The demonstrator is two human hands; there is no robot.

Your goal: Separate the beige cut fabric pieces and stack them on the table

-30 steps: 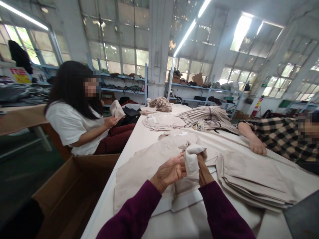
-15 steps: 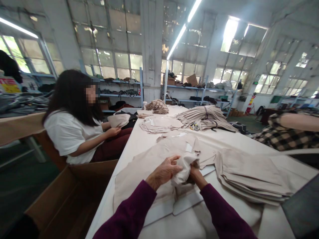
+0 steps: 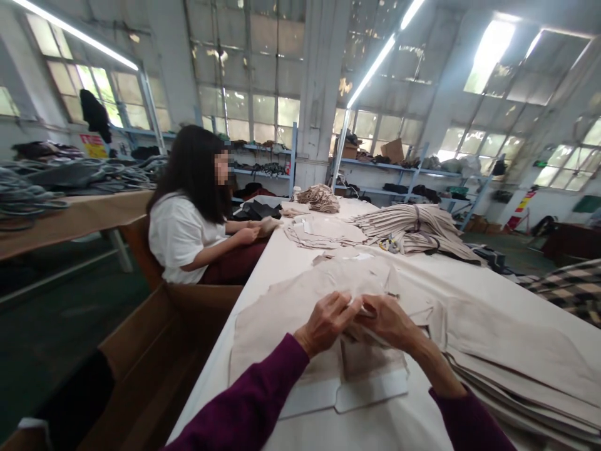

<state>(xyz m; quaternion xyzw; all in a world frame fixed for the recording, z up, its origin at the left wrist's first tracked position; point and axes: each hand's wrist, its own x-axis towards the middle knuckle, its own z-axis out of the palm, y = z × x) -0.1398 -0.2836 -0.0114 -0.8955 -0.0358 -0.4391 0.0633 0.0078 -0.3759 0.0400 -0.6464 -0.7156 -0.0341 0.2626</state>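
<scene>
Near the middle of the head view, my left hand (image 3: 327,321) is closed in a pinch on the edge of a beige fabric piece (image 3: 364,333). My right hand (image 3: 392,321) meets it there, thumb and fingers pinching the same cloth. The fingertips of both hands almost touch, and the cloth between them is mostly hidden. Below lies a flat spread of beige fabric panels (image 3: 275,322), with a white sheet (image 3: 373,389) showing under its near edge. To the right, a folded stack of beige panels (image 3: 514,351) rests on the table.
Bundled beige cloth (image 3: 413,225) and smaller piles (image 3: 323,232) lie farther along the white table (image 3: 213,376). On the left a co-worker (image 3: 188,219) sits handling beige cloth. A cardboard box (image 3: 154,357) stands beside the table's left edge.
My right hand has come out from inside the bunched cloth to its outer side, and both hands now pinch the edge. The view has turned left. The co-worker's hands have shifted the cloth they hold.
</scene>
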